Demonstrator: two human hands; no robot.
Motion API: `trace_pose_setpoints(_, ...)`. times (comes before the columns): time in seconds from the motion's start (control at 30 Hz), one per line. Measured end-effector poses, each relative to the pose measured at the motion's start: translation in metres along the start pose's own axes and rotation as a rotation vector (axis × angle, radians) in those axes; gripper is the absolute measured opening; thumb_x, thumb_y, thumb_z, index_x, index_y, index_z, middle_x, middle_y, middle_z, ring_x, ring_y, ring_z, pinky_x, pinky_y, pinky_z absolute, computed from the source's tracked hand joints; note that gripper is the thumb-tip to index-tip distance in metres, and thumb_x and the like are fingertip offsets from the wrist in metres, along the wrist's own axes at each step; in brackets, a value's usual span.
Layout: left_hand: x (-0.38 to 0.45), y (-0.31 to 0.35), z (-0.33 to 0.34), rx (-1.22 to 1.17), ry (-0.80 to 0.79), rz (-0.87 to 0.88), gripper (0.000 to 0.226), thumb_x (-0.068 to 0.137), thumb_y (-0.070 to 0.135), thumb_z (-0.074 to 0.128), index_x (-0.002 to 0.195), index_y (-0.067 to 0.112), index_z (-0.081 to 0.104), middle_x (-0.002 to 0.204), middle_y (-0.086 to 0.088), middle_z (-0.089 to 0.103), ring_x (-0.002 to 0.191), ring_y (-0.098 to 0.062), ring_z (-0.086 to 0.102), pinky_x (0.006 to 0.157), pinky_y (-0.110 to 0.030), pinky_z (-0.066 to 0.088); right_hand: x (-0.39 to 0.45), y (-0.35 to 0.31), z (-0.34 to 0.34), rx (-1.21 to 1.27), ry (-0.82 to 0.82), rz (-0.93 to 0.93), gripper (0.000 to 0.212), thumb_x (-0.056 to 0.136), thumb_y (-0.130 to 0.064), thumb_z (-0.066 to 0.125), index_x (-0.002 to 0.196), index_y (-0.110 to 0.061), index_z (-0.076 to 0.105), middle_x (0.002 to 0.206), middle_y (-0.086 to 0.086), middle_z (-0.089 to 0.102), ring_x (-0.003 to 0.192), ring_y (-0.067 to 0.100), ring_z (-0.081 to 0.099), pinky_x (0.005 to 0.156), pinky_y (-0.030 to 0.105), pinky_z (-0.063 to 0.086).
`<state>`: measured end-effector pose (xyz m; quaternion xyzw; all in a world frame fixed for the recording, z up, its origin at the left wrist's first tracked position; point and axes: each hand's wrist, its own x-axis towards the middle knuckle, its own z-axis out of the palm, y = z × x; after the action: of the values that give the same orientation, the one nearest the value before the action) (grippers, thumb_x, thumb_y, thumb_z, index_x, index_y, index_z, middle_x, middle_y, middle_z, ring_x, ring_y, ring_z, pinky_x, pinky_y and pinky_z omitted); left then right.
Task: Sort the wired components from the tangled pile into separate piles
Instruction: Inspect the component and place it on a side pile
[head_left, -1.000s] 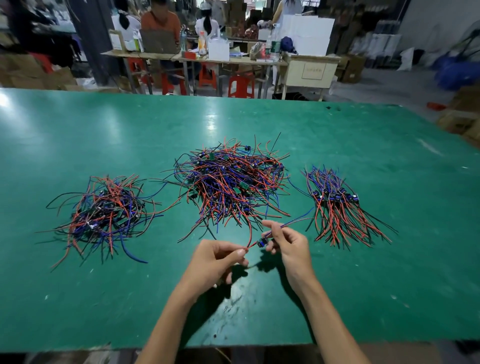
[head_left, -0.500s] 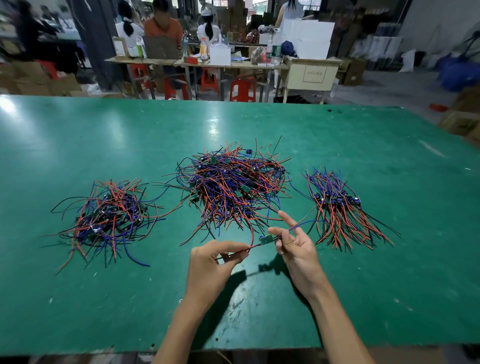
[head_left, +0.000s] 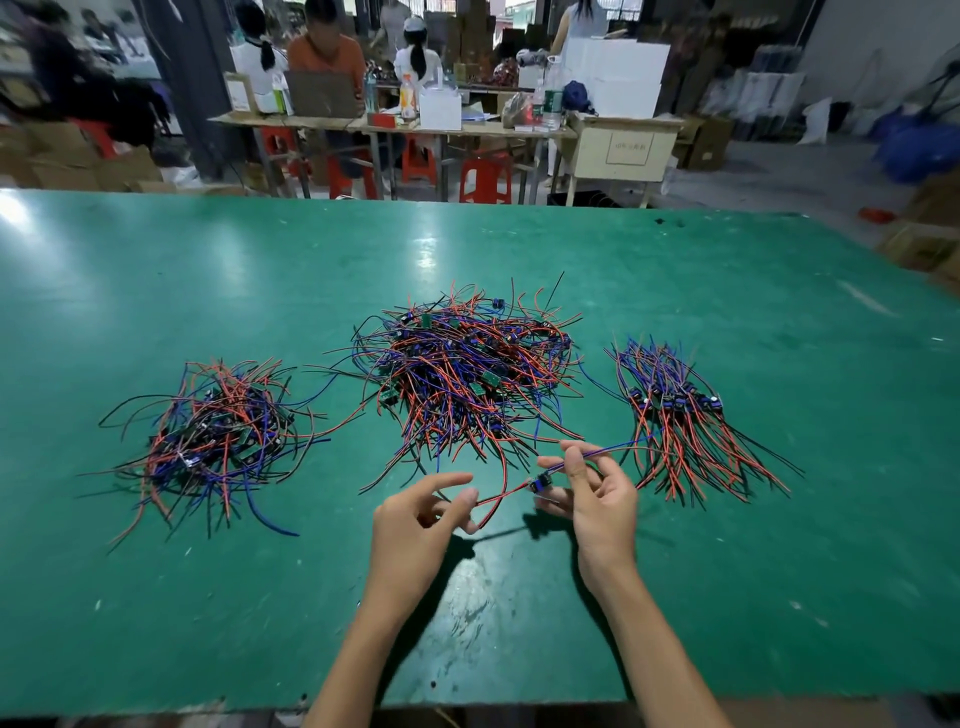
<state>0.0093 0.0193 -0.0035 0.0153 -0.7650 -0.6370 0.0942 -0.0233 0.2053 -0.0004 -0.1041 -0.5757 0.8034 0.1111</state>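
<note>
A big tangled pile (head_left: 462, 369) of red, blue and black wired components lies mid-table. A looser pile (head_left: 218, 431) sits to its left, and a neatly aligned pile (head_left: 680, 415) to its right. My right hand (head_left: 597, 499) pinches one wired component (head_left: 540, 483) by its blue wire, with the small board hanging just left of the fingers. Its red wire runs left to my left hand (head_left: 421, 519), whose thumb and fingers sit loosely around the wire's end; I cannot tell if they pinch it.
The green table (head_left: 727, 571) has its near edge just below my forearms. Behind the far edge stand workbenches (head_left: 395, 124), red stools (head_left: 483, 179) and seated people. Cardboard boxes (head_left: 919, 244) lie beyond the right edge.
Both hands rose slightly and moved apart, stretching the component's wires between them. My left fingers have loosened from a tight pinch on the red wire.
</note>
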Motion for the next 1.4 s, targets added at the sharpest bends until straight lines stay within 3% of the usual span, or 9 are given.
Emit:
trace_pose_setpoints(0.13,0.006,-0.001,-0.009,-0.244,0.089,-0.093,0.016,0.087,0.027,0.078,0.103,0.026,0.077,0.065,-0.015,0.072,0.04,0.0,0.047,0.044,-0.009,0.039,0.018,-0.015,-0.001,-0.032,0.07,-0.038,0.011,0.103,-0.023,0.057,0.106,-0.016,0.064,0.086,0.006,0.077,0.06,0.022,0.073,0.047,0.028,0.057)
trace_pose_setpoints(0.33,0.006,-0.009,-0.004,-0.286,0.091,-0.089,0.011,0.095,0.023,0.069,0.103,0.021,0.077,0.057,-0.015,0.063,0.043,-0.012,0.046,0.041,-0.026,0.046,0.079,-0.064,0.006,-0.321,0.192,-0.209,0.025,0.109,-0.022,0.044,0.113,-0.017,0.068,0.069,-0.004,0.062,0.048,0.011,0.057,0.044,0.03,0.05)
trace_pose_setpoints(0.5,0.011,-0.013,-0.006,-0.271,0.154,-0.07,0.015,0.1,0.022,0.062,0.097,0.027,0.076,0.058,-0.014,0.062,0.045,-0.013,0.035,0.04,-0.019,0.033,0.151,-0.122,-0.015,-1.257,0.302,-0.267,0.034,0.103,-0.031,0.045,0.119,-0.011,0.069,0.11,0.024,0.07,0.106,0.043,0.063,0.087,0.043,0.048)
trace_pose_setpoints(0.63,0.013,-0.015,-0.005,-0.252,0.158,-0.073,0.016,0.1,0.022,0.062,0.096,0.028,0.076,0.06,-0.014,0.064,0.046,-0.013,0.039,0.044,-0.023,0.034,0.166,-0.12,-0.014,-1.643,0.208,-0.189,0.045,0.096,-0.034,0.06,0.13,-0.005,0.057,0.132,0.022,0.061,0.128,0.039,0.051,0.101,0.044,0.042)
trace_pose_setpoints(0.77,0.015,-0.015,-0.006,-0.27,0.19,-0.085,0.015,0.1,0.022,0.062,0.096,0.028,0.075,0.06,-0.014,0.065,0.046,-0.012,0.043,0.045,-0.025,0.037,0.138,-0.067,0.012,-1.524,-0.126,-0.166,0.033,0.095,-0.051,0.059,0.111,-0.026,0.073,0.095,0.002,0.074,0.098,0.025,0.068,0.088,0.036,0.049)
trace_pose_setpoints(0.83,0.014,-0.016,-0.005,-0.271,0.188,-0.093,0.016,0.1,0.022,0.061,0.096,0.027,0.075,0.06,-0.013,0.065,0.046,-0.013,0.043,0.047,-0.027,0.038,0.119,-0.036,0.02,-1.519,-0.195,-0.147,0.033,0.098,-0.053,0.056,0.105,-0.025,0.072,0.096,0.0,0.073,0.097,0.024,0.068,0.086,0.036,0.05)
trace_pose_setpoints(1.03,0.013,-0.014,-0.005,-0.246,0.173,-0.111,0.016,0.1,0.022,0.061,0.095,0.028,0.075,0.061,-0.012,0.065,0.047,-0.014,0.044,0.044,-0.026,0.038,0.086,0.003,0.019,-1.42,-0.049,-0.402,0.03,0.104,-0.039,0.05,0.095,-0.016,0.067,0.095,0.003,0.067,0.09,0.029,0.064,0.077,0.039,0.045)
trace_pose_setpoints(1.2,0.012,-0.014,-0.004,-0.217,0.159,-0.105,0.019,0.1,0.018,0.061,0.093,0.027,0.075,0.059,-0.01,0.065,0.047,-0.014,0.044,0.044,-0.022,0.037,0.053,0.011,0.012,-1.202,0.021,-0.35,0.027,0.103,-0.043,0.053,0.097,-0.021,0.067,0.082,0.0,0.068,0.085,0.031,0.066,0.078,0.038,0.046)
trace_pose_setpoints(1.4,0.015,-0.003,0.003,-0.204,0.088,-0.167,0.02,0.099,0.015,0.061,0.09,0.017,0.078,0.062,-0.01,0.068,0.046,-0.011,0.051,0.044,-0.016,0.04,0.013,0.013,0.017,-1.079,0.085,-0.532,0.026,0.098,-0.046,0.062,0.081,-0.027,0.066,0.065,-0.019,0.049,0.062,0.003,0.047,0.071,0.032,0.034)
